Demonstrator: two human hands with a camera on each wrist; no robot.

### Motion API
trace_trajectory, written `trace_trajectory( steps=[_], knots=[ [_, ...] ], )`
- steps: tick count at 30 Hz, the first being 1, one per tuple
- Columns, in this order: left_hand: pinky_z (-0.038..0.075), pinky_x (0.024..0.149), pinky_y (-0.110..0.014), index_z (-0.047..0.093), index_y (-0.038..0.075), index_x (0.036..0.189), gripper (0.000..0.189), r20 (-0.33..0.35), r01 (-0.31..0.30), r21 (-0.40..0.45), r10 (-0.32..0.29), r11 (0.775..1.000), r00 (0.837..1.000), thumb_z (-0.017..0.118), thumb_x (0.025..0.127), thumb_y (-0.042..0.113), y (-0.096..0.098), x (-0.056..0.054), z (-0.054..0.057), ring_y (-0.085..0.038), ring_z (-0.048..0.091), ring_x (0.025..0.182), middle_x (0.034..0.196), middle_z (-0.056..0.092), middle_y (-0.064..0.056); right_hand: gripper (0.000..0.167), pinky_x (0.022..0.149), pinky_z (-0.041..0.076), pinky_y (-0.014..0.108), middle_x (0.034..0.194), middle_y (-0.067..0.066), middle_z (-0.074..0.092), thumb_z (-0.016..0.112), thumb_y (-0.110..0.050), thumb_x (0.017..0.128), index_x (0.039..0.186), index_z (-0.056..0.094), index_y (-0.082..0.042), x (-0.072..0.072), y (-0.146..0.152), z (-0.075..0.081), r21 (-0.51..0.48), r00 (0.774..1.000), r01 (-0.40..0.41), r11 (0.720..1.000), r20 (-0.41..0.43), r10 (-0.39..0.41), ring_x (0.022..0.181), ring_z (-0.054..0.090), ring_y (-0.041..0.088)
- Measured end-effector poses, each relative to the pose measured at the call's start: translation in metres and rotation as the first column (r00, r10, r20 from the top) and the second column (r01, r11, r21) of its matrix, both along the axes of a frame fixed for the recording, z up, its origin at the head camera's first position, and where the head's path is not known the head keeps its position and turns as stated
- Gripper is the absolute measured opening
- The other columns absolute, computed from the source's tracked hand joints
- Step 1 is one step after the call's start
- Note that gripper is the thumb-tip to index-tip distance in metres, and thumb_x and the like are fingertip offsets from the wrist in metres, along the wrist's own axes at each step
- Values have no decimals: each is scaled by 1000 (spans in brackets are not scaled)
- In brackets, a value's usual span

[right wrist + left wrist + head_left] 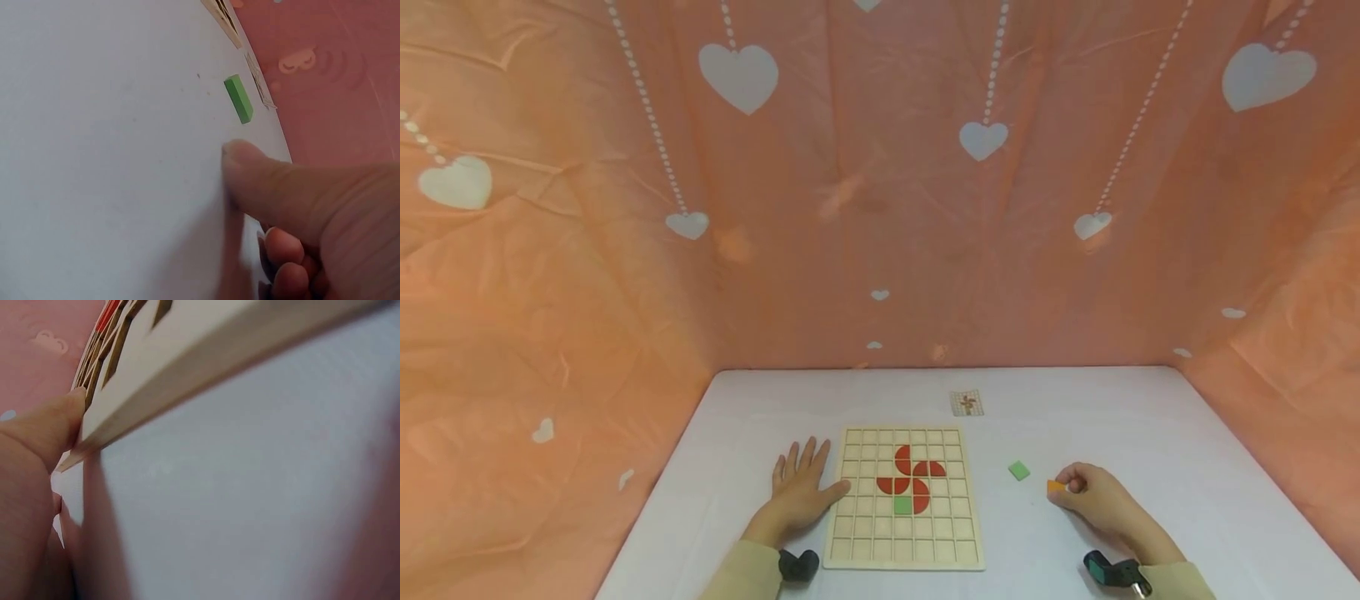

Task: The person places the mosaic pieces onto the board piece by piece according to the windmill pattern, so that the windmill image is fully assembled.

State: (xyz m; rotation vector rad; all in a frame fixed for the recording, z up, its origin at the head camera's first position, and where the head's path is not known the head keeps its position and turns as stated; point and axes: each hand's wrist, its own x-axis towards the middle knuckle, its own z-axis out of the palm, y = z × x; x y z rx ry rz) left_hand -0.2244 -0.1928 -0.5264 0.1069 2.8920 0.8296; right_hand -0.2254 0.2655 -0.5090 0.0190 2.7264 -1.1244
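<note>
A wooden grid board (893, 550) lies on the table near the middle of the head view. Red quarter-round pieces (921, 493) form a pinwheel in its cells, and a green square tile (902, 505) sits just below them. My left hand (799, 498) is spread flat at the board's left side, its thumb (53, 422) resting on the edge. To the right, my right hand (1101, 500) pinches a small orange tile (1054, 486) between thumb and fingers; the thumb hides it in the right wrist view. Between board and right hand lies a loose green tile (1018, 471).
A small pattern card (966, 403) showing a pinwheel on a grid lies behind the board. The white table (1135, 408) is enclosed at the back and sides by an orange-pink curtain (820, 275) printed with hearts.
</note>
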Motion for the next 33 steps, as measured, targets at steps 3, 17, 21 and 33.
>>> trace_trajectory(
  steps=[3,17,21,33],
  knots=[
    [-11,112,-58,25,6,153,86,4,-1,-3,1,1000,1000,56,91,56,0,1,-1,-44,-4,144,159,10,-22,36,67,36,33,83,4,50,78,-33,82,98,61,-6,1,1,-2,-7,1000,0,1000,23,0,81,47,20],
    [-11,112,-58,25,5,153,85,-2,-6,-21,6,1000,1000,57,91,54,-3,3,-1,-45,-3,144,159,11,-22,15,66,38,31,81,2,54,68,-21,91,95,61,-8,3,-1,-16,-4,997,17,1000,-73,-18,76,48,18],
    [-11,111,-59,26,5,152,84,3,-10,-13,10,1000,1000,57,91,54,-2,4,-1,-45,-3,144,158,12,-23,9,72,44,35,88,1,62,63,-19,95,96,65,-10,3,-1,-16,-1,997,13,1000,-77,-13,82,53,18],
    [-11,112,-58,26,7,153,87,-9,-18,2,18,1000,1000,57,90,57,0,-3,-6,-43,-4,144,159,11,-21,20,56,42,25,82,5,65,63,-23,95,100,67,-3,-1,-39,9,-203,983,106,973,-128,-134,71,52,16]
  ],
)
